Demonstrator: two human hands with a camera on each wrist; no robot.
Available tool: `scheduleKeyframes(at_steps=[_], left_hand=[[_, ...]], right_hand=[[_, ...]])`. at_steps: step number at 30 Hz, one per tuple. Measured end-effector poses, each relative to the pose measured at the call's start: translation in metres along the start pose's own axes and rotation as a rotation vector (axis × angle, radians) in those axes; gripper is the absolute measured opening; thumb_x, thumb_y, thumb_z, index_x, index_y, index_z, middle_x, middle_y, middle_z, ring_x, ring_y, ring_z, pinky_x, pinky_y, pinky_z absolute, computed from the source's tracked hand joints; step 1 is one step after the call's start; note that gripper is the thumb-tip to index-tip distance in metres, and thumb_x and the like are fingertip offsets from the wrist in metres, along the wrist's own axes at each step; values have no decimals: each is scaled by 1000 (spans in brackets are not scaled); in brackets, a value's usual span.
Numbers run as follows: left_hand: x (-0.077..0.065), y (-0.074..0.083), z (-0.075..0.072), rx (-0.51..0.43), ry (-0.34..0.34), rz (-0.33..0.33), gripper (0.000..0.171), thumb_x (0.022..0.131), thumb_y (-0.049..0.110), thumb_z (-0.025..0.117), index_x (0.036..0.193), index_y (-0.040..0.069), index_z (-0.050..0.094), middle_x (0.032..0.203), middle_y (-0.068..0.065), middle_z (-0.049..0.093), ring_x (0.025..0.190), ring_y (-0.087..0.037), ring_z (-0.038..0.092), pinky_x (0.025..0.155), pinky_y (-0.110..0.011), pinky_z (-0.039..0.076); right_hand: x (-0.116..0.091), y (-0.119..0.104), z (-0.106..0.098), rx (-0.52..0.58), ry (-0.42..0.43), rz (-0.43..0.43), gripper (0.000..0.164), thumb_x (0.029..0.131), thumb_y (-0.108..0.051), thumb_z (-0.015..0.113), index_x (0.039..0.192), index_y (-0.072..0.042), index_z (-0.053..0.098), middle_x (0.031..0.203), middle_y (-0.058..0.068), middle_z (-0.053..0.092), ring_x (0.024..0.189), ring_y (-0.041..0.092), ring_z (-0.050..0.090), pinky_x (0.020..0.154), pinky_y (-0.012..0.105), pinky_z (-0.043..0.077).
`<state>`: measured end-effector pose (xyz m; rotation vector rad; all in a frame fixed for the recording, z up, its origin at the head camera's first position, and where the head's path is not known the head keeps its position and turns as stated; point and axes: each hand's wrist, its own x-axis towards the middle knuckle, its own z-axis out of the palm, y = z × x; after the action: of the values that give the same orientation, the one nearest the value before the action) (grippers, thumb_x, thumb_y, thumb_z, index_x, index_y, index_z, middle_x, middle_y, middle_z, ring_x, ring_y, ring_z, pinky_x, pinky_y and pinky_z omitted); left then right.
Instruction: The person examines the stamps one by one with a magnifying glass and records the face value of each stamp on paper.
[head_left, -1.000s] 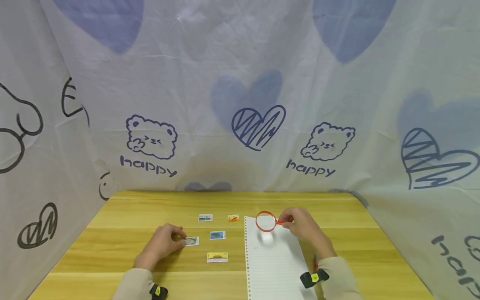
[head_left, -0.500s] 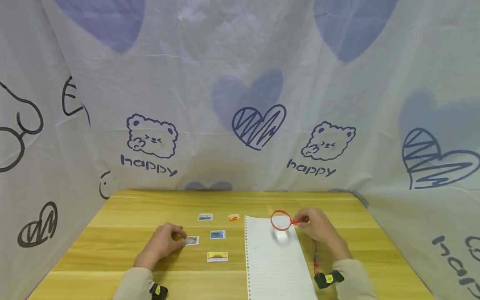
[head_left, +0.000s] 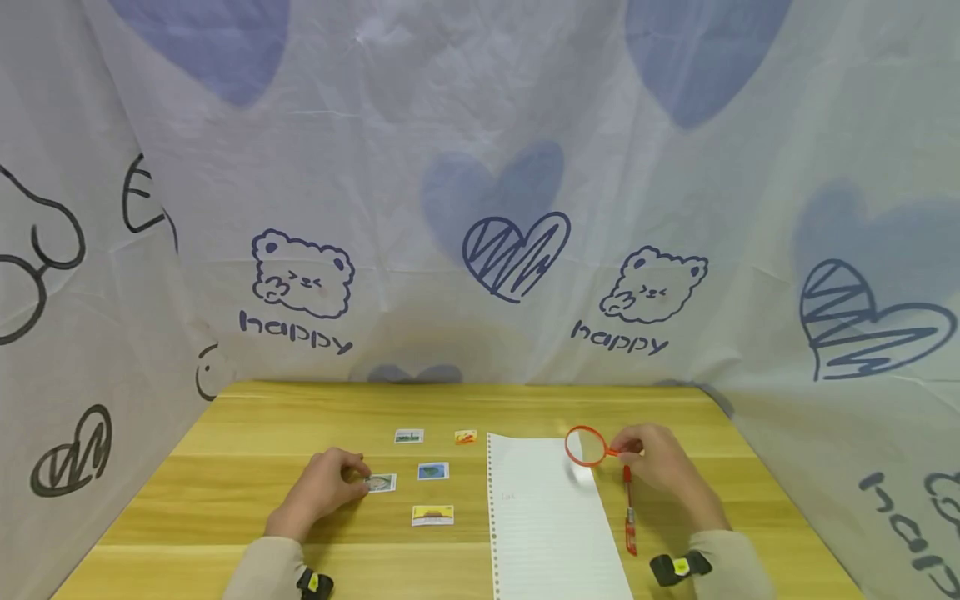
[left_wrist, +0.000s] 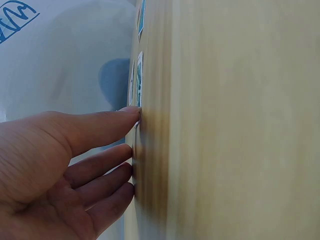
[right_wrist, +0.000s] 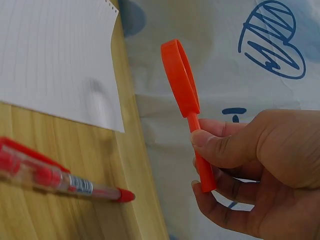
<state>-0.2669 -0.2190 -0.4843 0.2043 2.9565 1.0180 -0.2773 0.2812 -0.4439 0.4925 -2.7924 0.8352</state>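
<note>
In the head view my left hand (head_left: 322, 487) rests on the table at the left, thumb and index finger pinching the left edge of a postage stamp (head_left: 382, 482). The left wrist view shows the thumb on that stamp's (left_wrist: 139, 82) end, the other fingertips touching the wood. My right hand (head_left: 660, 458) holds a red magnifying glass (right_wrist: 202, 155) by its handle between thumb and fingers. Its lens ring is raised over the top right corner of a lined sheet of paper (head_left: 551, 517). Beneath and left of this hand lies a red pen (head_left: 630, 512).
Several other stamps lie between the left hand and the paper: a green one (head_left: 408, 436), an orange one (head_left: 466, 437), a blue one (head_left: 433, 471) and a yellow one (head_left: 432, 515). A printed white curtain (head_left: 412, 275) hangs behind the wooden table (head_left: 300, 408).
My right hand has carried the magnifying glass rightward, from over the upper paper to its top right corner, uncovering the red pen. My left hand has stayed at the stamp.
</note>
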Motion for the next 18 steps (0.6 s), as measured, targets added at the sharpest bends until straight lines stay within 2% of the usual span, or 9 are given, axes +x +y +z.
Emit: scheduleKeyframes(at_steps=[5,18], left_hand=[[0,-1,1,-7,5,7,14,84,6,81,97,9,80,135,-24,67,136,-51,53,116,-64,41],[0,0,0,0,6,8,13,85,5,81,98,9,80,134,-24,68,135,-50,54,115,-64,43]], right_hand=[[-6,11,-4,-19,6,3,12,83,5,77,85,-7,76,81,2,73,75,7,61,67,22,53],[-17,36,-21,-75,19,43,11,82,3,79,87,-6,76,83,6,74,78,11,62,68,24,54]])
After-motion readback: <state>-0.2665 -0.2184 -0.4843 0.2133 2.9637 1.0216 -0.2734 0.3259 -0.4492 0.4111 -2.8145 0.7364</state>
